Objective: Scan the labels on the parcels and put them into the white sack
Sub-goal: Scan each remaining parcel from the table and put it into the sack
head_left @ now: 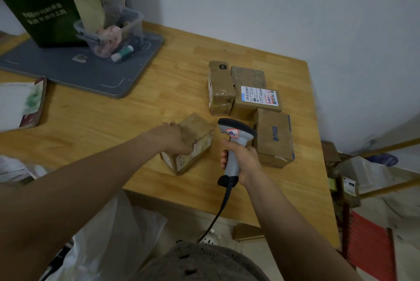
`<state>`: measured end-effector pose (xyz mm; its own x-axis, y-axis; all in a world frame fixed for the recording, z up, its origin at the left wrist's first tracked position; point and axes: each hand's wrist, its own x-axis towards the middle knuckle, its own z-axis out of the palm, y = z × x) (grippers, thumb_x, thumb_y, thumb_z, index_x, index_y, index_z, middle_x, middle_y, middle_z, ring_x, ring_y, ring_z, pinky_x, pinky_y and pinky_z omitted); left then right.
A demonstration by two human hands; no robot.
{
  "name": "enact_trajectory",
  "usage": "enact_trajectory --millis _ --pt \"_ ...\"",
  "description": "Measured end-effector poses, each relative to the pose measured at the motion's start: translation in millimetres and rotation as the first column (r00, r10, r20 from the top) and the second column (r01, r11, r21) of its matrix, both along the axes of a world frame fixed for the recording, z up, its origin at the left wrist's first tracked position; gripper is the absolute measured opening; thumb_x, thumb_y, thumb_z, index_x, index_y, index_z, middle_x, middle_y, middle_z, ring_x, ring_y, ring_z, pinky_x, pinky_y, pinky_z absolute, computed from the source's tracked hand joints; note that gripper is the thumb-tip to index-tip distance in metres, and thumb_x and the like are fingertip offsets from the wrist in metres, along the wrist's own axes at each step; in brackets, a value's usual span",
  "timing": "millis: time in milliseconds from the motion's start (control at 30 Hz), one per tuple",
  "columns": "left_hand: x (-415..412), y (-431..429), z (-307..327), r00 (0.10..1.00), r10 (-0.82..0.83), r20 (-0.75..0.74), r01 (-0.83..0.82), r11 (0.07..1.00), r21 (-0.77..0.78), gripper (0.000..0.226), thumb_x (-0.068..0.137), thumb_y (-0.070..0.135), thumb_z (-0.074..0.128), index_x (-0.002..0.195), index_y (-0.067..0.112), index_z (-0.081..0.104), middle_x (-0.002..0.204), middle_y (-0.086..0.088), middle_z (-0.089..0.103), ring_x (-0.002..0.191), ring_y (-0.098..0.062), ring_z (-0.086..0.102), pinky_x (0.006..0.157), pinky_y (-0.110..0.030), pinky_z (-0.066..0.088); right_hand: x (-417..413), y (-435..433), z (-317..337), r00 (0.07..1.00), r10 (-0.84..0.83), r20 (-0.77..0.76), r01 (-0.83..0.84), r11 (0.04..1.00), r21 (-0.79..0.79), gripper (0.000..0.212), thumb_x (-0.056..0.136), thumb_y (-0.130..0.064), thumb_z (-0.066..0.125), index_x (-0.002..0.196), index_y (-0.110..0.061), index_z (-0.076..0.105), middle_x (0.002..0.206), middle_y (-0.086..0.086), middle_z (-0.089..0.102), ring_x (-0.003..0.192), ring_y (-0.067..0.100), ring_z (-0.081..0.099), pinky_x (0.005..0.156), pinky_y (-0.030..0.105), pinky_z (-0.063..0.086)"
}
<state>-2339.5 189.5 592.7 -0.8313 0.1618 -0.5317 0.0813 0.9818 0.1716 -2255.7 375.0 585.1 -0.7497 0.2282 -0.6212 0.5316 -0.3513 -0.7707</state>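
Note:
My left hand (171, 137) grips a small brown cardboard parcel (195, 139) tilted on the wooden table (136, 117), its label facing the front right. My right hand (243, 160) holds a grey handheld barcode scanner (236, 142) by its handle, just right of that parcel, head pointing away from me. Three more brown parcels lie behind: one with a dark logo (220, 87), one with a white shipping label (256, 99), one with blue tape (273, 137). The white sack (109, 233) hangs below the table's near edge at lower left.
A grey tray (75, 69) at the back left carries a clear plastic box (113, 30) and a dark green bag (43, 5). A white envelope pile (18, 103) lies at the left edge. Boxes and a red crate (368, 244) stand on the floor at right.

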Motion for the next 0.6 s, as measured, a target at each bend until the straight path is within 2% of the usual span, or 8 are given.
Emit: enact_trajectory --millis 67,133,200,267,367,500,600 --pt "-5 -10 3 0.996 0.067 0.057 -0.072 0.992 0.104 0.073 0.079 0.057 0.066 0.130 0.009 0.049 0.116 -0.007 0.057 0.102 -0.021 0.057 0.074 -0.028 0.048 -1 -3 2 1.000 0.016 -0.003 -0.016 1.000 -0.017 0.020 0.084 -0.017 0.074 0.086 -0.002 0.062 0.054 0.009 0.063 0.045 0.018 0.058 0.047 0.028 0.050" --pt "-10 -26 2 0.964 0.231 0.131 -0.258 0.930 0.263 0.050 0.080 0.047 0.070 0.113 0.010 0.061 0.099 -0.005 0.063 0.087 -0.020 0.060 0.066 -0.027 0.047 -1 -5 5 0.999 0.042 -0.015 -0.043 0.999 -0.034 0.020 0.084 -0.019 0.074 0.086 -0.003 0.062 0.055 0.009 0.063 0.045 0.019 0.058 0.047 0.028 0.050" --pt "-11 -46 1 0.872 0.410 0.269 -0.489 0.765 0.418 0.046 0.080 0.036 0.072 0.112 0.006 0.059 0.098 -0.009 0.065 0.086 -0.022 0.061 0.067 -0.030 0.048 -1 -8 8 0.996 0.079 -0.032 -0.080 0.996 -0.044 0.019 0.083 -0.019 0.074 0.084 -0.005 0.062 0.056 0.009 0.063 0.044 0.018 0.057 0.046 0.027 0.049" --pt "-8 -65 -1 0.794 0.483 0.369 -0.607 0.617 0.500 0.049 0.079 0.029 0.074 0.117 0.003 0.056 0.107 -0.013 0.066 0.098 -0.026 0.061 0.080 -0.037 0.050 -2 -13 14 0.990 0.128 -0.054 -0.130 0.990 -0.045 0.017 0.083 -0.018 0.074 0.082 -0.006 0.061 0.055 0.008 0.061 0.042 0.017 0.054 0.044 0.025 0.046" --pt "-1 -80 0 0.752 0.520 0.405 -0.652 0.499 0.571 0.048 0.079 0.023 0.074 0.119 0.002 0.057 0.109 -0.012 0.067 0.103 -0.027 0.060 0.086 -0.039 0.048 -5 -25 24 0.971 0.219 -0.094 -0.220 0.976 0.006 0.017 0.081 -0.013 0.075 0.079 -0.006 0.059 0.054 0.007 0.059 0.040 0.015 0.051 0.043 0.024 0.045" --pt "7 -90 0 0.732 0.547 0.406 -0.661 0.425 0.619 0.042 0.081 0.022 0.073 0.116 0.004 0.058 0.109 -0.011 0.068 0.106 -0.026 0.059 0.092 -0.040 0.046 -6 -41 36 0.942 0.308 -0.132 -0.302 0.951 0.066 0.016 0.078 -0.009 0.076 0.082 -0.005 0.060 0.054 0.006 0.058 0.042 0.015 0.050 0.043 0.024 0.045" --pt "11 -98 1 0.725 0.559 0.402 -0.655 0.379 0.654 0.027 0.081 0.021 0.072 0.103 0.011 0.060 0.104 -0.008 0.068 0.103 -0.024 0.060 0.087 -0.038 0.044 -7 -53 42 0.927 0.344 -0.150 -0.332 0.938 0.101 0.014 0.081 -0.007 0.073 0.082 -0.005 0.060 0.054 0.006 0.056 0.041 0.015 0.049 0.042 0.024 0.044"
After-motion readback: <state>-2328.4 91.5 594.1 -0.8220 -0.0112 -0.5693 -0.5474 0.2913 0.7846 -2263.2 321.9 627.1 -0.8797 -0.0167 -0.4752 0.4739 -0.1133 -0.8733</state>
